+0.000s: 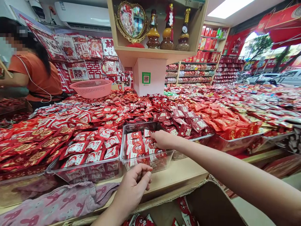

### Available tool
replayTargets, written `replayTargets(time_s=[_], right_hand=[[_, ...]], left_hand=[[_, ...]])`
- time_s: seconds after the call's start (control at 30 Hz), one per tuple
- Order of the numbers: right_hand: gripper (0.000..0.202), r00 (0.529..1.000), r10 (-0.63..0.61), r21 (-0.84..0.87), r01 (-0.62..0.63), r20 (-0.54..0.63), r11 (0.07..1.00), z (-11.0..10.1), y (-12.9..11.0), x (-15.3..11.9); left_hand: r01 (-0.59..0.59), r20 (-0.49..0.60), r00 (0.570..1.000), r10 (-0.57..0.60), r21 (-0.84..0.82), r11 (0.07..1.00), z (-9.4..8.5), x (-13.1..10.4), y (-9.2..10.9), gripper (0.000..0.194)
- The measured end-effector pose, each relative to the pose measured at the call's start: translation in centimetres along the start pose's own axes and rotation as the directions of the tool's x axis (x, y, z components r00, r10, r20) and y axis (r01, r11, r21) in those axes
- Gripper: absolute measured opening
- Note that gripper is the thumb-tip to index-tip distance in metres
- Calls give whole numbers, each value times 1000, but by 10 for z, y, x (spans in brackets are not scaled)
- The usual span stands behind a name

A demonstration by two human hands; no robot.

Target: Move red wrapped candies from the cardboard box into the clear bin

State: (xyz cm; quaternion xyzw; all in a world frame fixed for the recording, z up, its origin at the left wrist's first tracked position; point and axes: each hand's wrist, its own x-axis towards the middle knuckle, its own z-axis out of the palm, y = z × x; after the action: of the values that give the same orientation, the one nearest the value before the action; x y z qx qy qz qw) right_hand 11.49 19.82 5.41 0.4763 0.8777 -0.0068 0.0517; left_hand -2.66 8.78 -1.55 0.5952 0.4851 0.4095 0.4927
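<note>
My right hand (161, 140) reaches into a clear plastic bin (150, 163), its fingers bent and closed on a small red and white packet (149, 133) at the top of the right row. Two rows of such sealed packets (135, 144) lie in this bin, and its dark far end shows behind them. In front of the bin's near wall hovers my left hand (136, 180), fingers curled in and thumb along them; nothing shows in it. Below, an open cardboard box (211, 201) holds several loose red and white packets (141, 220).
Bins heaped with red packets (87, 146) flank this one. A pink patterned cloth (61, 202) lies on the front ledge. Farther back are a pink basket (91, 89), a white pillar (149, 81) under a display shelf (155, 51), and a person in orange (42, 75) at left.
</note>
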Motion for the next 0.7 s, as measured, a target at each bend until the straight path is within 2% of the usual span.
replayTargets(time_s=[0.1,0.27,0.53,0.6,0.7], right_hand=[[24,1000,-18,-74,20,26,997,1,-1,0],[22,999,-49,-90,49,4,995,-1,0,-1],[21,985,-156,144,144,72,979,-6,6,-6],[20,991,-123,158,114,51,981,-11,8,2],[25,999,7,64,-5,-41,998,-18,8,24]], left_hand=[[2,1,1000,-2,25,1000,-1,0,0,20],[-31,30,999,30,47,998,-1,1,-3,20],[-25,58,998,21,66,998,-1,-1,-1,19],[-21,62,998,16,74,997,0,-1,1,18],[-30,72,997,24,88,996,1,-1,2,17]])
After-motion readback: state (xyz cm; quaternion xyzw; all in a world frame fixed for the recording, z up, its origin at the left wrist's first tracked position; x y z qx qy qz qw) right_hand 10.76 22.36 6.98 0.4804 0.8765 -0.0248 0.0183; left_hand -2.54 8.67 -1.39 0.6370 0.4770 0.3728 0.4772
